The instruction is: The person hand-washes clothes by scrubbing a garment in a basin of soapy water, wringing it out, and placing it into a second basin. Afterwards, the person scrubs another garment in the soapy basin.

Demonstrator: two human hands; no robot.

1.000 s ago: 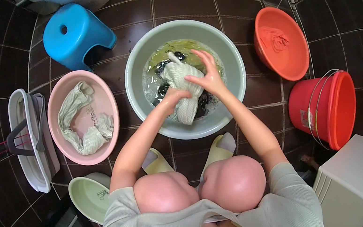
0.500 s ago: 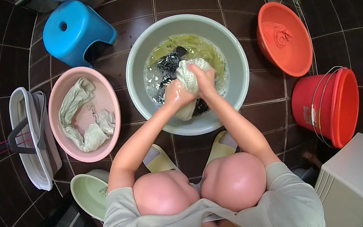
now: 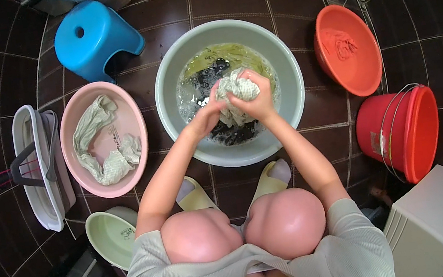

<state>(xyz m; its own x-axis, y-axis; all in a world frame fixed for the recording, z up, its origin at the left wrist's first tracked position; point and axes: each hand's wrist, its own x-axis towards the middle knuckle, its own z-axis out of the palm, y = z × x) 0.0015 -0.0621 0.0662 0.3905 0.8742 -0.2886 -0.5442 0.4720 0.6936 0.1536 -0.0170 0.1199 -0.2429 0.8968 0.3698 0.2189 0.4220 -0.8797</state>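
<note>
Over the large grey-green basin [image 3: 165, 107], both my hands hold a bunched pale checked cloth [image 3: 238, 88]. My right hand [image 3: 258, 98] wraps its fingers round the right side of the bundle. My left hand [image 3: 208, 118] presses on it from the left, its fingers partly hidden by the folds. Part of the cloth hangs below my hands, above the soapy water. In the water lie a dark cloth [image 3: 210, 75] and a yellow-green cloth [image 3: 246, 58], both wet, with suds round them.
Left of the basin stands a pink basin [image 3: 72, 162] with a twisted pale cloth [image 3: 85, 137]. Around are a blue stool [image 3: 81, 47], a white folding tub [image 3: 32, 186] and a small green basin [image 3: 102, 244]. Rightward are an orange basin [image 3: 359, 73] with cloth, a red bucket [image 3: 379, 125] and a white cabinet [image 3: 442, 213].
The cloth has gone from a stretched twist between my hands to a looser, gathered bundle. My left hand has shifted left and my right hand slightly right.
</note>
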